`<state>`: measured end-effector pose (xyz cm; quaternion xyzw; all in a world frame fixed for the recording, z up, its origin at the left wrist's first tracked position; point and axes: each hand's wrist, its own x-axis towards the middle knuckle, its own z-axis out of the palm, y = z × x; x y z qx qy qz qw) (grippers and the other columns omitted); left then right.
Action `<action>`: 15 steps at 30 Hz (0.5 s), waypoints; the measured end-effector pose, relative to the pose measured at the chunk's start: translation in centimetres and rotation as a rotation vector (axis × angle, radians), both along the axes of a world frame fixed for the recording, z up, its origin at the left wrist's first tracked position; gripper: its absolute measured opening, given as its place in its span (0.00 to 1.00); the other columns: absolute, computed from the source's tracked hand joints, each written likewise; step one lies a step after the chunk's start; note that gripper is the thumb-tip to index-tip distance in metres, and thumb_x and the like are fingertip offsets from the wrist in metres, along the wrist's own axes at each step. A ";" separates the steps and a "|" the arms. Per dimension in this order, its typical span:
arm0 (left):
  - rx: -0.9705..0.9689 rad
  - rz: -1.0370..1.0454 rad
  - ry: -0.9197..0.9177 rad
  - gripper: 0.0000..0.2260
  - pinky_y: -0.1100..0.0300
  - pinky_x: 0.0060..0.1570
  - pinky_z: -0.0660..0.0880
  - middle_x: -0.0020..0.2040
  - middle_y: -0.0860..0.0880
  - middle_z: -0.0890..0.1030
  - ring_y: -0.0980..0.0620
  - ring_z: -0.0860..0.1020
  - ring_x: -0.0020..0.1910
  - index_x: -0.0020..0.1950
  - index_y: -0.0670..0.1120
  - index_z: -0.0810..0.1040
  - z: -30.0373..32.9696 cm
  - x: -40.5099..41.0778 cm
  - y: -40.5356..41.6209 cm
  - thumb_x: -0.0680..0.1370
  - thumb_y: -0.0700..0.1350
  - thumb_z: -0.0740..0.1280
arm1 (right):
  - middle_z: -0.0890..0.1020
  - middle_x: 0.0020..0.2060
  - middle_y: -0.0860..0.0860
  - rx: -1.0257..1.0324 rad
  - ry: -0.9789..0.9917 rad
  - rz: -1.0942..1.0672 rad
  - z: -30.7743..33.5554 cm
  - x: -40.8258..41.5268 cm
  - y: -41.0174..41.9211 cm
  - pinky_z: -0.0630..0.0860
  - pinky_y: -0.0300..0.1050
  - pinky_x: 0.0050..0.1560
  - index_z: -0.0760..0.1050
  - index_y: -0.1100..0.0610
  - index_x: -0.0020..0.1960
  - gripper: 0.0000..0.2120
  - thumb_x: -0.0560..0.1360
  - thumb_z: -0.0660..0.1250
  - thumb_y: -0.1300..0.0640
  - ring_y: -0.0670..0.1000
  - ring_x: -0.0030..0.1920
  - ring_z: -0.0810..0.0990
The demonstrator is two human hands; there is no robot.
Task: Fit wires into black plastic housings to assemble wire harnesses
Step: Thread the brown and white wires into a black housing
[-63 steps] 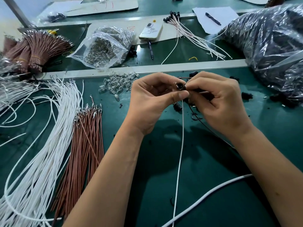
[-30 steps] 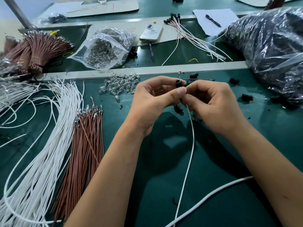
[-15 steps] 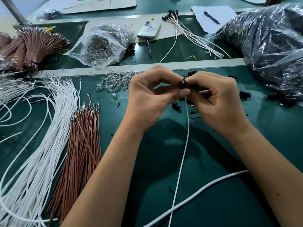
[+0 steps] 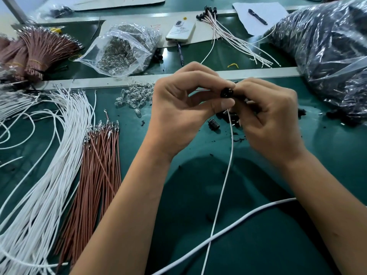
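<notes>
A small round black plastic housing is held up between both hands above the green mat. My left hand pinches it between thumb and forefinger. My right hand grips it from the right with curled fingers. A thin white wire hangs down from under the housing toward the mat's near edge. A thin brown wire shows behind my left forefinger. Loose black housings lie on the mat below my hands. Bundles of white wires and brown wires lie at the left.
A pile of small clear bulbs lies left of my hands, with a plastic bag of them behind. A large bag of black parts fills the right. Finished harnesses, a phone and a thick white cable are also here.
Both hands stayed together on the housing and turned it slightly, so its round face now shows. The hanging white wire swung a little. The camera shifted a bit.
</notes>
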<state>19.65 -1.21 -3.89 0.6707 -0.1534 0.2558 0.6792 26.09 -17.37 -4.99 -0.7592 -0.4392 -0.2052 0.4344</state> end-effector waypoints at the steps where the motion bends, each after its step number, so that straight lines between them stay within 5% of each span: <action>1: 0.003 0.002 0.001 0.19 0.59 0.49 0.77 0.48 0.40 0.77 0.49 0.79 0.45 0.58 0.37 0.80 0.0 0.0 0.0 0.69 0.26 0.75 | 0.80 0.42 0.48 -0.001 0.001 0.000 0.0 0.0 0.0 0.74 0.37 0.45 0.83 0.63 0.50 0.06 0.80 0.68 0.68 0.43 0.42 0.79; 9: 0.014 0.010 0.008 0.19 0.59 0.49 0.77 0.48 0.38 0.78 0.47 0.79 0.45 0.58 0.36 0.79 0.3 -0.2 0.0 0.69 0.26 0.75 | 0.80 0.42 0.46 0.002 -0.007 -0.001 0.0 0.1 0.0 0.74 0.37 0.45 0.84 0.63 0.50 0.06 0.81 0.68 0.66 0.41 0.43 0.79; 15: 0.014 0.021 0.019 0.19 0.57 0.49 0.77 0.47 0.39 0.78 0.47 0.79 0.45 0.58 0.36 0.79 0.3 -0.2 0.0 0.69 0.26 0.75 | 0.82 0.41 0.49 0.021 0.014 -0.005 -0.4 0.1 -0.1 0.79 0.48 0.39 0.84 0.61 0.49 0.06 0.79 0.69 0.65 0.48 0.41 0.81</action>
